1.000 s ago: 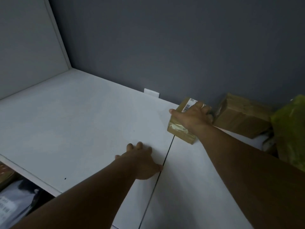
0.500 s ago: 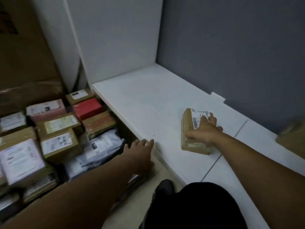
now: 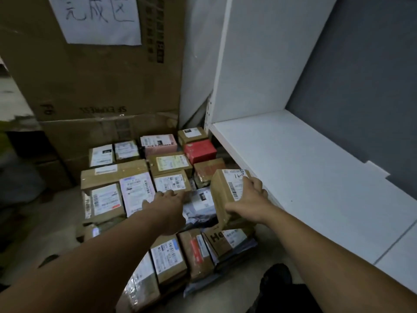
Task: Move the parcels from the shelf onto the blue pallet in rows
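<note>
Right hand (image 3: pixel 248 199) grips brown parcel (image 3: pixel 222 199) w/ fingers curled over its labelled top & thumb on the near side. The parcel is tilted, off the white shelf (image 3: pixel 304 177), just beside the shelf's front edge & above the grey mailer (image 3: pixel 200 203). Left hand (image 3: pixel 167 205) is palm down w/ fingers straight, reaching over the rows of parcels (image 3: pixel 133 168) on the floor stack; can't tell if it touches them. Red box (image 3: pixel 199 150) sits near the back of the rows. Big carton (image 3: pixel 101 82) w/ paper sign (image 3: pixel 97 19) stands behind.
</note>
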